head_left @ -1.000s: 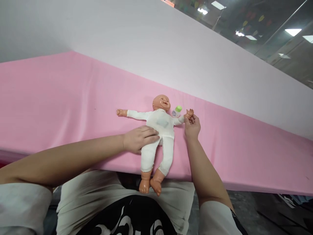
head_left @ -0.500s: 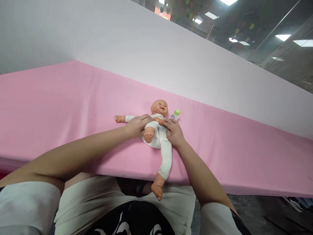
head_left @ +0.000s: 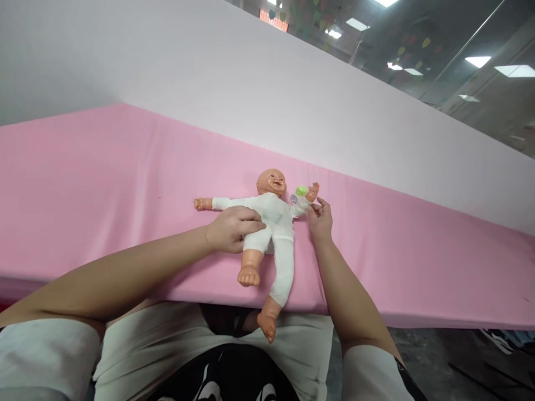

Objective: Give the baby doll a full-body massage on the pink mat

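Note:
A baby doll [head_left: 273, 223] in a white suit lies face up on the pink table cover [head_left: 104, 184], head away from me. My left hand [head_left: 229, 228] grips the doll's bent leg at the thigh, with the bare foot raised. My right hand [head_left: 320, 220] pinches the sleeve of the doll's outstretched arm near its wrist. The doll's other leg hangs over the table's near edge. A small bottle with a green cap [head_left: 299, 194] lies by the doll's shoulder, partly behind its arm.
A pale sloping panel [head_left: 292, 94] rises behind the pink surface. The table's near edge runs just in front of my torso. Dark floor [head_left: 460, 362] shows at lower right.
The doll's arm, folded over its chest half a second ago, is stretched out to the right again with my right hand on it. Its bent leg has come down lower.

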Motion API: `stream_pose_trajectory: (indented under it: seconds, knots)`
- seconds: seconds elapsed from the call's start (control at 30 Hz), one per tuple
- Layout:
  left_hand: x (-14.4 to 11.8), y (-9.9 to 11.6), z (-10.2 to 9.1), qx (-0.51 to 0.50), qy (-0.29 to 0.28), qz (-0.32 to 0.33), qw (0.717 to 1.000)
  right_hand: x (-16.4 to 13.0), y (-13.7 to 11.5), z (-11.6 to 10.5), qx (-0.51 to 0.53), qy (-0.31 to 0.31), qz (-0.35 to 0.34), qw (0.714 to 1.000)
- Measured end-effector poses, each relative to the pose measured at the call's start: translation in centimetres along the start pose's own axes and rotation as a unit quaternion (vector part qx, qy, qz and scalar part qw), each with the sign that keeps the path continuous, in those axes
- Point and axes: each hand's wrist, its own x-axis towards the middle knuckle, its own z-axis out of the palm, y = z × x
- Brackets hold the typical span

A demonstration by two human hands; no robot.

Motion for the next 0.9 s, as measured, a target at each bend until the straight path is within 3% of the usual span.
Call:
stream_pose_trajectory:
  seconds: [0.13,0.23,0.37,0.47,0.57,0.67,0.8,0.9]
  knots:
    - [0.0,1.4,0.6,0.014,-0.044,0.106,0.993,1.2,1.3,-1.4,0.119,0.012,0.133,0.984]
    - [0.1,2.0,1.0,0.039,-0.046,0.163,0.985,1.9,1.9,-2.2,0.168,-0.022,0.202,0.965]
    - [0.2,2.2,1.0,0.066,-0.033,0.178,0.981,2.4,2.4,-3.0,0.218,-0.03,0.23,0.948]
    - [0.1,1.7,1.0,0.061,-0.032,0.151,0.986,2.3,2.4,-3.0,0.206,-0.032,0.238,0.949]
    - [0.0,0.8,1.1,0.049,-0.027,0.079,0.995,1.6,1.5,-2.5,0.124,-0.034,0.148,0.981]
    - [0.3,-0.6,0.8,0.049,-0.003,-0.021,0.999,0.3,-0.4,-1.4,0.007,-0.086,-0.051,0.995]
    - [0.9,-2.5,0.2,0.054,-0.012,-0.108,0.993,-2.0,-3.1,1.1,-0.111,-0.191,-0.242,0.945]
    - [1.3,-3.4,0.1,0.044,-0.044,-0.146,0.987,-3.4,-4.1,2.7,-0.195,-0.262,-0.294,0.898]
